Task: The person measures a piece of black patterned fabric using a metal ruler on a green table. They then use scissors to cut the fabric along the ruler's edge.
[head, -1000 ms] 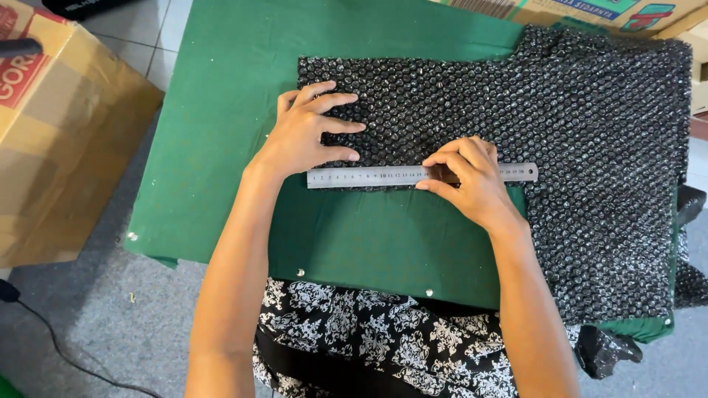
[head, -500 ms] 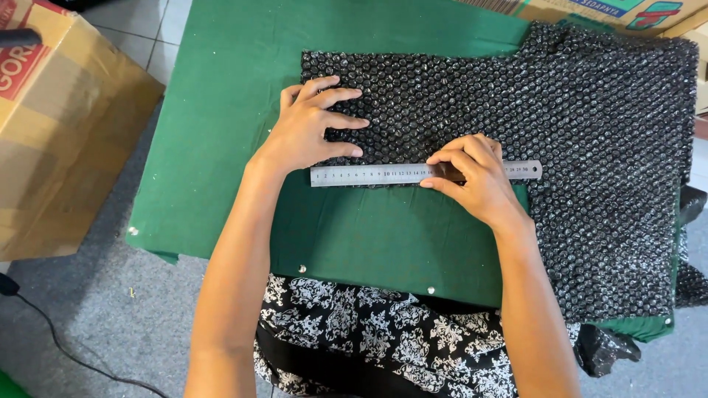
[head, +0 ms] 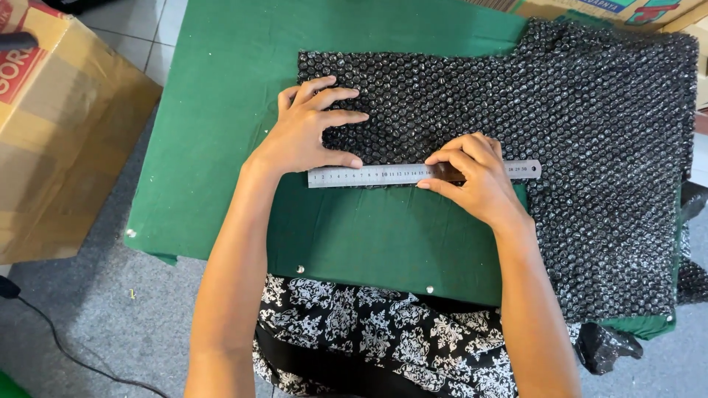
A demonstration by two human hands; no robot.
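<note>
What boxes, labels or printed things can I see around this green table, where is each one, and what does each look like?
Cardboard box: left of the green table, on the floor, large, brown, with tape bands and a red-and-white printed patch near its top corner.
Second cardboard box: top right edge, behind the black bubble wrap, brown with blue, red and green print, mostly cut off.
Steel ruler: on the wrap's lower edge, under both hands, silver with printed scale marks.
No screens or signs.

Left hand (head: 310, 133) splayed, right hand (head: 472, 177) pinching.
</note>
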